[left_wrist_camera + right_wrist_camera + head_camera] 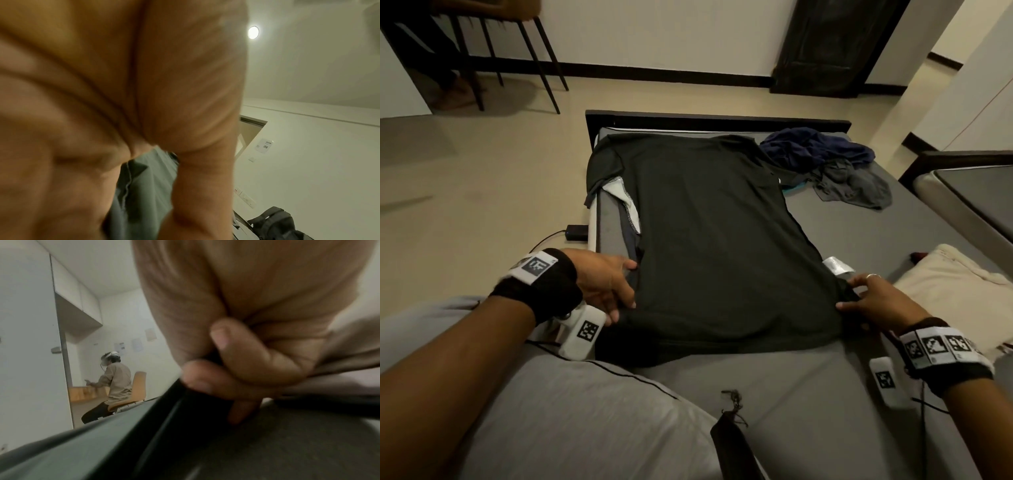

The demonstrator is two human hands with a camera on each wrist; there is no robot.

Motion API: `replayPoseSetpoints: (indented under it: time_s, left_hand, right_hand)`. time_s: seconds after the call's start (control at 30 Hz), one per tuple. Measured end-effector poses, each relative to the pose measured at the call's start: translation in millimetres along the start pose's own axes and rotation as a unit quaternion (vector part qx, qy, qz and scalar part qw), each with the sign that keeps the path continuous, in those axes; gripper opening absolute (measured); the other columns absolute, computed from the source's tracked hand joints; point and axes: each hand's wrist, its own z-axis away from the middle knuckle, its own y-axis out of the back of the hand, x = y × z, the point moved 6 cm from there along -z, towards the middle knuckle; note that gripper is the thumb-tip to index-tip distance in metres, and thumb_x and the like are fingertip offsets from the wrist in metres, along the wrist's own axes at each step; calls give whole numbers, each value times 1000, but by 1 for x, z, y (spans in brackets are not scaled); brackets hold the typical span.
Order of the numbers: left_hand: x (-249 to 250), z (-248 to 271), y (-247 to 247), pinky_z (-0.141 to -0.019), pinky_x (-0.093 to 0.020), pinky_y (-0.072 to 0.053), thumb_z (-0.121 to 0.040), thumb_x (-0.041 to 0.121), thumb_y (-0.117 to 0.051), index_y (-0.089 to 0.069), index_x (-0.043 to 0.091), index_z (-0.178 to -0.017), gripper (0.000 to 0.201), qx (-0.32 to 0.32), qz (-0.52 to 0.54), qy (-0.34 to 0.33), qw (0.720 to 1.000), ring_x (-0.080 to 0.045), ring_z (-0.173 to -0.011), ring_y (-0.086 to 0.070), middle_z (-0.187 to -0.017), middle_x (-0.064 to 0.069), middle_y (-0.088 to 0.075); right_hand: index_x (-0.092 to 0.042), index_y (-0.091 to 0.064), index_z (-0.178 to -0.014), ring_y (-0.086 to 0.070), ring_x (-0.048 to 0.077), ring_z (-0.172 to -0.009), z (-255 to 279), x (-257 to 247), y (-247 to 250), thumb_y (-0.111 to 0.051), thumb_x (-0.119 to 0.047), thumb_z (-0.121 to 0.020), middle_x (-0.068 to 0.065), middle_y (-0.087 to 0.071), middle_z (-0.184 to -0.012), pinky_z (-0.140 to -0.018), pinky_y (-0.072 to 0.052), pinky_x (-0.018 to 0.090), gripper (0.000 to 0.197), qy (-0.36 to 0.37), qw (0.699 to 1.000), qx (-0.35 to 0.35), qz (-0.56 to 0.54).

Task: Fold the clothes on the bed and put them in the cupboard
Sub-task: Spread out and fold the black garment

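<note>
A black T-shirt point(709, 236) lies spread flat on the grey bed point(842, 233), hem toward me. My left hand point(616, 287) pinches the shirt's near left corner. My right hand point(859, 298) pinches the near right corner. In the right wrist view the thumb and fingers point(236, 363) are curled round dark cloth point(174, 426). The left wrist view shows my palm point(102, 97) close up, with grey-green fabric point(141, 186) beneath it. A navy garment point(815, 147) and a grey one point(856, 185) lie crumpled at the bed's far right.
A cream cloth point(955, 294) sits on the bed at the right. A grey pillow point(571, 418) lies near me at the left. A second bed point(976, 192) stands to the right. A chair point(493, 51) and a dark door point(835, 44) are beyond. A seated person point(115, 382) appears in the right wrist view.
</note>
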Motion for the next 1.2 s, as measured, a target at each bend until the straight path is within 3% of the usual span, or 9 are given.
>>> replayPoseSetpoints:
  time_s: [0.07,0.2,0.4,0.57,0.67,0.8,0.9,1.0,1.2]
  left_hand:
    - [-2,1,4,-66,-45,-60,-77,-1,-78,-15,42,-154,109,27,-18,12,999,-33,-72,-72,-102,-29,-71]
    - [1,4,7,-69,-44,-61,-79,17,-83,-5,34,-156,112,87,-56,5,995,-34,-79,-75,-101,-23,-71]
    - [2,-2,5,-79,-51,-60,-74,4,-84,-7,30,-157,116,120,-32,-15,992,-37,-87,-71,-106,-20,-62]
    - [-1,3,5,-78,-46,-61,-81,-4,-73,-15,33,-156,101,87,30,-52,994,-35,-102,-66,-142,-17,-46]
    - [5,9,8,-84,-48,-59,-86,-13,-58,-33,11,-149,73,81,123,-88,985,-36,-113,-63,-135,-19,-53]
    - [13,20,3,-67,-37,-63,-85,-15,-42,-50,-14,-127,42,83,197,-79,974,-34,-99,-67,-126,-27,-61]
    - [13,29,-10,-59,-29,-59,-86,-10,-39,-59,-5,-111,33,79,193,-62,976,-24,-80,-66,-93,-14,-70]
    - [12,29,-18,-53,-22,-57,-88,-8,-35,-62,-3,-105,32,93,238,-85,963,-18,-66,-71,-75,-7,-74]
    - [14,29,-20,-64,-27,-61,-90,-10,-32,-61,0,-109,36,84,361,-126,920,-20,-81,-75,-101,-12,-75]
  right_hand:
    - [-22,-54,-116,-69,30,-82,2,-4,1,-84,-19,-79,10,-64,-110,-56,-55,33,48,8,999,-7,43]
    - [-22,-53,-122,-63,27,-97,5,-12,6,-85,-20,-78,14,-62,-118,-84,-54,38,54,21,991,25,131]
    - [-16,-60,-119,-62,26,-92,11,-17,12,-67,-23,-94,16,-65,-112,-88,-51,39,27,58,982,85,156]
    - [-19,-57,-119,-62,32,-84,26,-18,25,-55,-20,-100,15,-66,-90,-78,-48,38,19,138,966,212,48]
    - [-23,-56,-118,-61,22,-82,27,-12,23,-53,-19,-103,14,-64,-98,-69,-48,34,16,116,964,178,-161]
    - [-25,-54,-100,-57,16,-69,25,-6,10,-48,-8,-103,8,-56,-92,-44,-50,23,18,16,884,88,-459]
    - [-21,-49,-103,-48,9,-41,25,-9,12,-46,-2,-103,10,-50,-83,-32,-34,17,19,19,878,66,-473]
    - [-18,-49,-110,-46,7,-37,29,-11,13,-50,2,-100,14,-52,-83,-31,-33,16,23,12,899,36,-437]
    - [-15,-58,-110,-62,18,-56,40,-4,13,-57,3,-97,15,-61,-92,-41,-52,22,22,-15,949,-27,-313]
